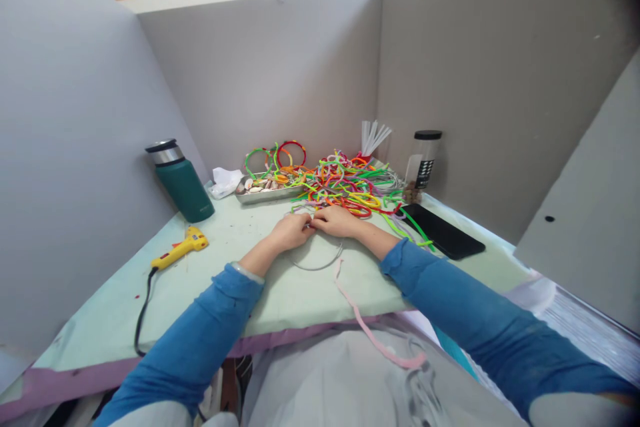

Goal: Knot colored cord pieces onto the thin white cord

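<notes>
A thin grey ring lies on the table in front of me, with its near arc in plain sight. My left hand and my right hand meet at the ring's far side, fingertips pinched close together on it. A small reddish bit shows between the fingertips, too small to make out. Both hands are closed, and my fingers cover that part of the ring. A pink fabric strip runs from beside the ring over the table's front edge onto my lap.
A yellow glue gun and a green bottle stand left. Behind my hands are a metal tray of shells and a heap of coloured cords. Right are a black phone and a clear jar. Grey partitions enclose the table.
</notes>
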`<control>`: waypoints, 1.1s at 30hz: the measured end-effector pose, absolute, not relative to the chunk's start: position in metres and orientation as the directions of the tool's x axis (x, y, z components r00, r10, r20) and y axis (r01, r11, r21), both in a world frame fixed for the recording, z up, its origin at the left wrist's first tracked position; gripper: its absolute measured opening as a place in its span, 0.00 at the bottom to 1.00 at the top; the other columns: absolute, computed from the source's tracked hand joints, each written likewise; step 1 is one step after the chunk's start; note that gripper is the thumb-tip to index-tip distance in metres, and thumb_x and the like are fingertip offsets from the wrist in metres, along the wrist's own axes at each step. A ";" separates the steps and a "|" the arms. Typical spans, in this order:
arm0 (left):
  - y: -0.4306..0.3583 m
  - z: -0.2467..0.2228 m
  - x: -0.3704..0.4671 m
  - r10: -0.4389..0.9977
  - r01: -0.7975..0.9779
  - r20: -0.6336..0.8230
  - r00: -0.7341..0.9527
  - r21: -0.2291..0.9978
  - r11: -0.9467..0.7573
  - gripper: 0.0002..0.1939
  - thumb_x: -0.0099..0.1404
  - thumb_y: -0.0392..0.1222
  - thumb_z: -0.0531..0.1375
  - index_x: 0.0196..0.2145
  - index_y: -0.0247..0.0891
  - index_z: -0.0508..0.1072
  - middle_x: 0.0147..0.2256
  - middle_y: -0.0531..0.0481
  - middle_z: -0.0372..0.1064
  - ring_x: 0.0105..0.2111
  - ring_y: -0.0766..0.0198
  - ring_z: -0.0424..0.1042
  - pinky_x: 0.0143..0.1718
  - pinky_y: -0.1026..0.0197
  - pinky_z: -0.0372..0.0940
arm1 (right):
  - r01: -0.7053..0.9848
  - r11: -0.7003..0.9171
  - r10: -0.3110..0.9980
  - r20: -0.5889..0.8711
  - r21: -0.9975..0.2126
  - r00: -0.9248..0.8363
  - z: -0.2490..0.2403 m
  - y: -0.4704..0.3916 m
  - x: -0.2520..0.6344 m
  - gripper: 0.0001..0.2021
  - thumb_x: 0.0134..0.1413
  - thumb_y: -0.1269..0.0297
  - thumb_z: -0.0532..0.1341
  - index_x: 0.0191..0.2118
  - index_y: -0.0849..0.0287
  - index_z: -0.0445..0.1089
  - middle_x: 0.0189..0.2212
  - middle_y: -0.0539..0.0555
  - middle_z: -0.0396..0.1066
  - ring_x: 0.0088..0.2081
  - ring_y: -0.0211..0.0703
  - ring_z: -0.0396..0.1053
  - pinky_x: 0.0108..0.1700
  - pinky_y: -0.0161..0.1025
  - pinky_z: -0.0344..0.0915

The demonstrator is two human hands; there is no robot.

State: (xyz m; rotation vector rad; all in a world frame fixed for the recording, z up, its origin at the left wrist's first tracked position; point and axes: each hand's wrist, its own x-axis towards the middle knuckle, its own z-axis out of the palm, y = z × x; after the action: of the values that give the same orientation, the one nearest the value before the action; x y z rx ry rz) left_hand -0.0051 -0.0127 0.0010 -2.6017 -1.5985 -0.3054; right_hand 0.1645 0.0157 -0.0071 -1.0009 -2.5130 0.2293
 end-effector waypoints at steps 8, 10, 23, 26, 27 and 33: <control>-0.012 0.001 -0.006 0.885 0.896 0.213 0.414 0.075 -0.438 0.13 0.62 0.44 0.49 0.37 0.38 0.71 0.33 0.45 0.72 0.34 0.59 0.70 0.36 0.61 0.61 | 0.613 0.730 0.684 0.334 -0.303 -0.649 -0.008 0.017 0.164 0.14 0.56 0.62 0.51 0.32 0.62 0.72 0.30 0.53 0.72 0.29 0.36 0.62 0.30 0.31 0.51; -0.012 0.001 -0.006 0.883 0.893 0.217 0.417 0.083 -0.442 0.13 0.62 0.43 0.49 0.36 0.38 0.71 0.33 0.44 0.72 0.34 0.60 0.69 0.36 0.61 0.61 | 0.608 0.732 0.681 0.336 -0.308 -0.650 -0.009 0.017 0.164 0.14 0.56 0.61 0.51 0.31 0.62 0.72 0.29 0.53 0.72 0.29 0.36 0.62 0.29 0.31 0.51; -0.013 0.004 -0.006 0.877 0.892 0.268 0.398 0.112 -0.439 0.14 0.62 0.42 0.49 0.36 0.38 0.72 0.33 0.45 0.72 0.34 0.60 0.70 0.35 0.63 0.60 | 0.570 0.733 0.681 0.381 -0.371 -0.626 -0.007 0.015 0.165 0.13 0.55 0.63 0.51 0.31 0.62 0.71 0.27 0.51 0.70 0.28 0.34 0.60 0.30 0.31 0.49; -0.013 0.005 -0.006 0.869 0.884 0.290 0.401 0.126 -0.450 0.14 0.62 0.43 0.49 0.36 0.37 0.72 0.33 0.45 0.72 0.33 0.61 0.69 0.34 0.63 0.60 | 0.554 0.738 0.674 0.401 -0.385 -0.620 -0.007 0.016 0.165 0.13 0.56 0.64 0.51 0.30 0.63 0.71 0.27 0.51 0.70 0.28 0.34 0.60 0.30 0.30 0.49; -0.013 0.005 -0.006 0.868 0.884 0.295 0.399 0.129 -0.450 0.14 0.62 0.43 0.49 0.36 0.37 0.73 0.33 0.46 0.73 0.33 0.61 0.69 0.34 0.63 0.60 | 0.552 0.739 0.674 0.405 -0.387 -0.618 -0.007 0.016 0.165 0.14 0.56 0.64 0.51 0.30 0.63 0.71 0.27 0.51 0.70 0.28 0.34 0.60 0.30 0.30 0.49; -0.010 0.003 -0.007 0.880 0.887 0.269 0.392 0.145 -0.439 0.13 0.61 0.42 0.50 0.35 0.38 0.74 0.31 0.47 0.73 0.32 0.61 0.69 0.33 0.64 0.60 | 0.564 0.736 0.677 0.395 -0.374 -0.621 -0.007 0.015 0.165 0.14 0.56 0.62 0.51 0.29 0.63 0.71 0.26 0.51 0.70 0.27 0.33 0.59 0.29 0.31 0.48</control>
State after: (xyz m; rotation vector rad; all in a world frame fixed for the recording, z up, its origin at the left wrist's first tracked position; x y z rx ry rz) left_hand -0.0071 -0.0099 0.0034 -2.6023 -1.6515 -0.4821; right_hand 0.1646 0.0148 -0.0066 -0.9384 -2.4181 0.2904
